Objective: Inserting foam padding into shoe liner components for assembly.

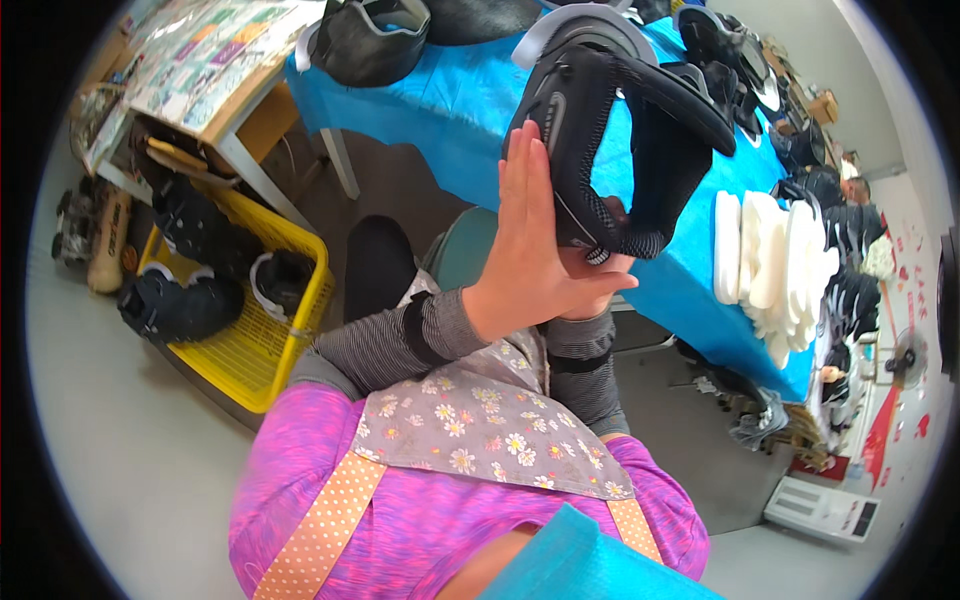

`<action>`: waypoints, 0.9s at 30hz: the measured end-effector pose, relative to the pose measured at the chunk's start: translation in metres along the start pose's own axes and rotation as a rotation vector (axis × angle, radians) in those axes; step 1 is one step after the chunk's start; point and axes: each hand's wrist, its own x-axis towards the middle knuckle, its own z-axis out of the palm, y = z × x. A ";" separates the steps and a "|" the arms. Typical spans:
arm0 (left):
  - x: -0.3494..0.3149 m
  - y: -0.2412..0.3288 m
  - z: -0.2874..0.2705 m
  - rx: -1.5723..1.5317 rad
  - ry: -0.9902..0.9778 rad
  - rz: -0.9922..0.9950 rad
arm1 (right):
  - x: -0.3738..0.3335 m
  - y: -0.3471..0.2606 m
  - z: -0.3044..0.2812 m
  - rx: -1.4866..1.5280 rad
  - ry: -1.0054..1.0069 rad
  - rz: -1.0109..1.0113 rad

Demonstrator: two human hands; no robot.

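By tbl point(440, 125), L hand point(522, 262) upright, fingers point(537, 180) agst blk shoe point(584, 125)

A counter point(450, 125) under blue sheeting spans the upper centre to the right of the frame; a pale-legged table point(245, 100) with a wooden edge occupies the upper left. A green stool point(462, 250), partly hidden, stands near the centre. The smooth grey floor point(180, 480) fills the lower left. At right, a pale wall point(905, 225) bears red markings. Lighting is even.

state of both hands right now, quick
Left hand: open, laid against the shoe.
Right hand: holding the shoe's near end, partly hidden.
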 end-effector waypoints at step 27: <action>-0.001 -0.012 -0.011 0.012 0.043 0.069 | -0.018 0.031 0.035 -0.437 0.350 -0.138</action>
